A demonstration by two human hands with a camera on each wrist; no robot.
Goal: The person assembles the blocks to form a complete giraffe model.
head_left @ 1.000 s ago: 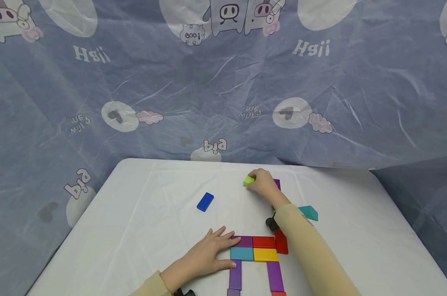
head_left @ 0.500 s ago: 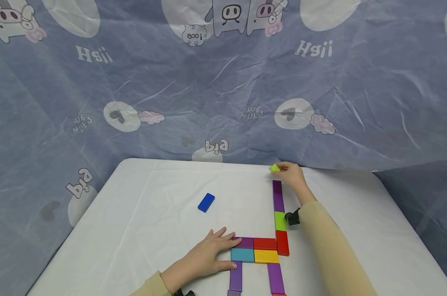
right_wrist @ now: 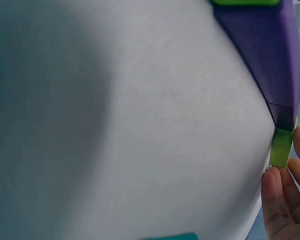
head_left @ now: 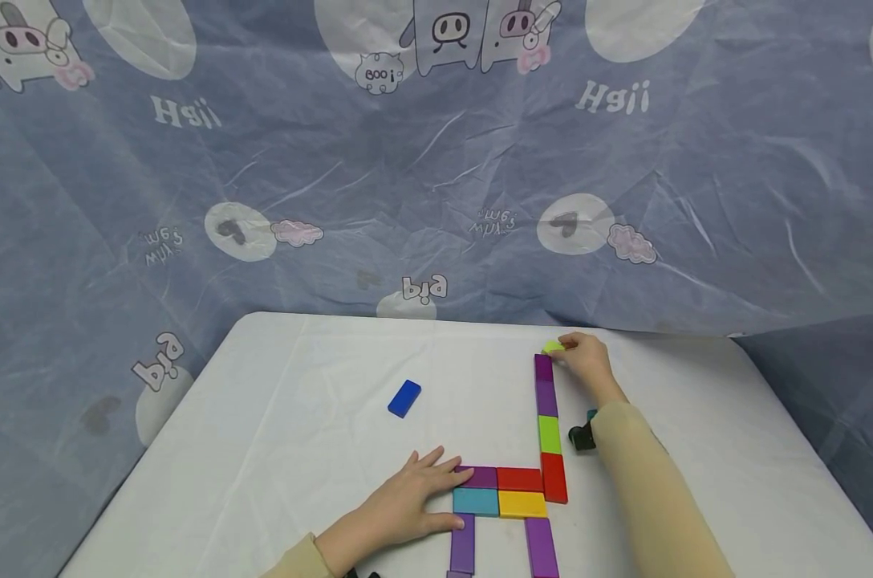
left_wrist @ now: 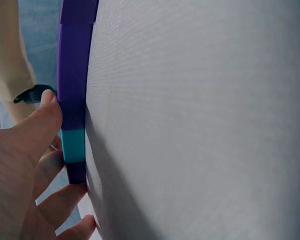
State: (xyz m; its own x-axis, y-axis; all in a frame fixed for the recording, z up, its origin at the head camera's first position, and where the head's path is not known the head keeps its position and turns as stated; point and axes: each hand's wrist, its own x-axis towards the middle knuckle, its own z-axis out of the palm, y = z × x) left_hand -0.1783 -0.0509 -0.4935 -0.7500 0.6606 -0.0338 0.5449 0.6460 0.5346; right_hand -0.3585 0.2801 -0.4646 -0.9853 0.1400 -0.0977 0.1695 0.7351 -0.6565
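In the head view, my right hand (head_left: 588, 365) pinches a lime green block (head_left: 553, 347) at the far end of a column of flat blocks. The right wrist view has that lime block (right_wrist: 281, 148) right against the end of a dark purple block (right_wrist: 284, 116). Below the dark purple block (head_left: 544, 367) come a purple one (head_left: 546, 398), a lime one (head_left: 548, 434) and a red one (head_left: 554, 478). With fingers spread, my left hand (head_left: 406, 502) rests at the left edge of the purple block (head_left: 480, 478), its thumb on a purple upright (head_left: 463, 542).
A red block (head_left: 520, 479), a teal one (head_left: 476, 502) and a yellow one (head_left: 522, 504) complete two joined rows. Another purple upright (head_left: 542, 547) stands below right. A blue block (head_left: 404, 399) lies alone on the white table (head_left: 285, 425). One teal piece (right_wrist: 172, 236) shows beside the right forearm.
My right hand has carried the lime block rightward over the column's far end, then down against the dark purple block. The left hand keeps its place.
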